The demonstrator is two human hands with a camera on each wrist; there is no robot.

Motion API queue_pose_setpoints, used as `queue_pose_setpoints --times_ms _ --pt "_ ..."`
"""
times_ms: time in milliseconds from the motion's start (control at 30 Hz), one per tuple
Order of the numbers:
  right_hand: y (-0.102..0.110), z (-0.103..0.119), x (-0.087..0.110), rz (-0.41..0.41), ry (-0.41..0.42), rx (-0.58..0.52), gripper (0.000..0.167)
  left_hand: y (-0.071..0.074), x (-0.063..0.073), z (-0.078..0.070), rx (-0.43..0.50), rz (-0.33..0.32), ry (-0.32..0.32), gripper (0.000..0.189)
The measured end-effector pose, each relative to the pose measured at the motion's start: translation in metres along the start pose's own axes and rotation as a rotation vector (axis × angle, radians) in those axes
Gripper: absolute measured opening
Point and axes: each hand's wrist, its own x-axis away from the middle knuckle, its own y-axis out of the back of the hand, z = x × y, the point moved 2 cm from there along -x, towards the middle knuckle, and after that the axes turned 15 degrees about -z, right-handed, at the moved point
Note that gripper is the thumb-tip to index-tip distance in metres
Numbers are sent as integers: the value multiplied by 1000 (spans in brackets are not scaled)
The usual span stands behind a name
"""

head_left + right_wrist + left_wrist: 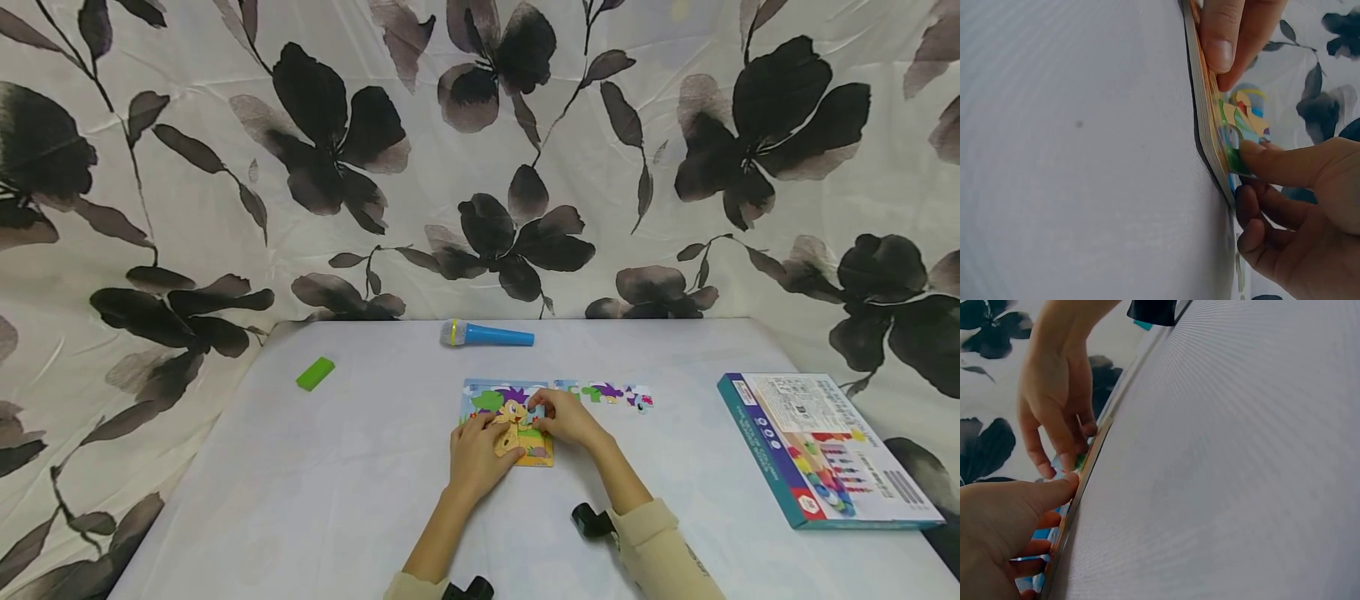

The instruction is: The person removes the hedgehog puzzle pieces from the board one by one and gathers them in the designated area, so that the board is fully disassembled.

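Left hand [474, 455]: grip spread on the cartoon-printed rectangular puzzle board [542, 456], flat on the white desk [300, 500]; judged light, stiff. Right hand [568, 417]: grip pinching a small, glossy, green-printed piece [1235, 160]; likely slippery, best taken by its edges.

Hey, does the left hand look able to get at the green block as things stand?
Probably yes: only white tablecloth shows between the left hand and the green block, though the hand would likely have to leave the puzzle and stretch outward.

Smooth printed-card puzzle [513, 412]; glossy plastic-looking microphone [497, 335]; creased cloth backdrop [427, 179]
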Motion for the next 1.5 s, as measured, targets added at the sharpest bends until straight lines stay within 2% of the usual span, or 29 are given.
queue_pose_setpoints --times_ms 133,333,600,900,1100,1233,1367,1500 --pt "1 -4 2 -10 -20 -39 22 -1 1 0 -1 0 -4 43" --pt "4 -12 3 -70 -47 -129 23 -1 1 0 5 11 4 44" --pt "18 -24 8 -128 -124 -266 30 -3 0 -1 12 25 14 45" --pt "56 -51 27 -122 -215 -295 36 -1 -1 -1 9 3 17 45" --pt "88 -74 46 -130 -321 -332 36 0 -2 -1 8 10 11 45" --pt "106 -88 57 -143 -423 -334 41 1 -1 -1 17 16 22 45" --pt "117 -99 66 -158 -509 -346 44 1 -1 -1 15 14 22 45" --pt "122 -106 72 -172 -537 -371 44 1 0 -1 17 20 23 45"
